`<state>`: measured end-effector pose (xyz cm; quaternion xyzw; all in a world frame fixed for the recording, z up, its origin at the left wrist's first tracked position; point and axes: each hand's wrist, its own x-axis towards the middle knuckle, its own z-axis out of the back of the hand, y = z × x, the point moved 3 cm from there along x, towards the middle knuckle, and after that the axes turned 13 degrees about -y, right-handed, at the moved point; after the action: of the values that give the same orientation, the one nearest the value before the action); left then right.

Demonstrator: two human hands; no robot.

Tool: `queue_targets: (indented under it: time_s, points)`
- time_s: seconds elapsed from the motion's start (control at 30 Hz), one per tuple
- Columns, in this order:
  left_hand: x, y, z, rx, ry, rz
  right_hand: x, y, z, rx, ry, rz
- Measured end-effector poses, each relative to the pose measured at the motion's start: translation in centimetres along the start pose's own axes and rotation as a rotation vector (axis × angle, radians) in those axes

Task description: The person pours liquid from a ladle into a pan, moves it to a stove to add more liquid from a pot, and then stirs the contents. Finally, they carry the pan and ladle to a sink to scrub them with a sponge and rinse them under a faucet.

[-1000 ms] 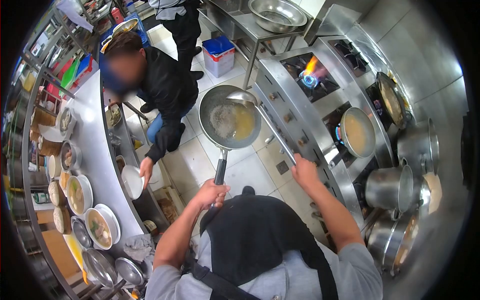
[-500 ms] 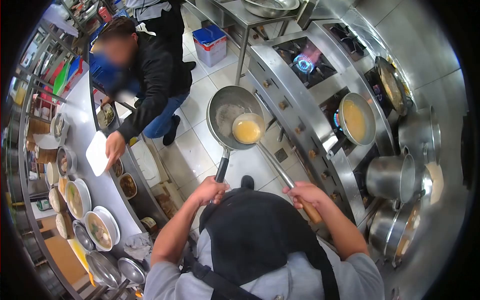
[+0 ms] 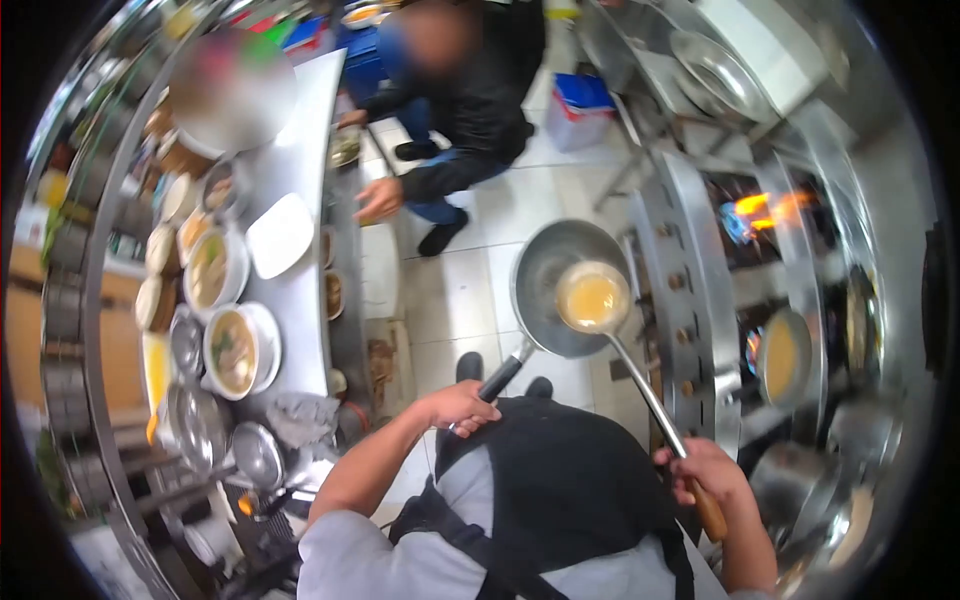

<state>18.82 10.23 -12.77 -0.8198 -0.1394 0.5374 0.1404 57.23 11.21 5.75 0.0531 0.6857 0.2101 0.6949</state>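
Note:
My left hand [image 3: 462,405] grips the black handle of a steel wok [image 3: 548,270], which hangs over the tiled floor between the counter and the stove. My right hand [image 3: 703,470] holds the wooden end of a long ladle [image 3: 592,298]. The ladle's bowl is full of yellow liquid and sits over the wok. The view is blurred by motion.
A stove line [image 3: 700,260] runs along the right, with a lit burner [image 3: 760,210] and a pan of yellow soup [image 3: 783,366]. The counter [image 3: 305,120] on the left carries bowls of soup [image 3: 233,350], a white plate [image 3: 279,234] and metal bowls. A person in black [image 3: 470,95] bends at its far end.
My view has swung left and blurred. The wok and the filled ladle stay together in front of me. The other person has let go of the white plate, which now lies on the counter.

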Motion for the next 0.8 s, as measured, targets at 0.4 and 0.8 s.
queue_targets:
  time_s: [0.4, 0.8]
  points:
    - [-3.9, 8.1, 5.8, -0.065, -0.01, -0.049, -2.5, 10.8, -13.3, -0.289, 0.212, -0.07]
    - [-6.8, 9.9, 9.7, -0.18, -0.078, -0.176, 0.0, 20.0, -33.4, -0.478, 0.416, 0.266]
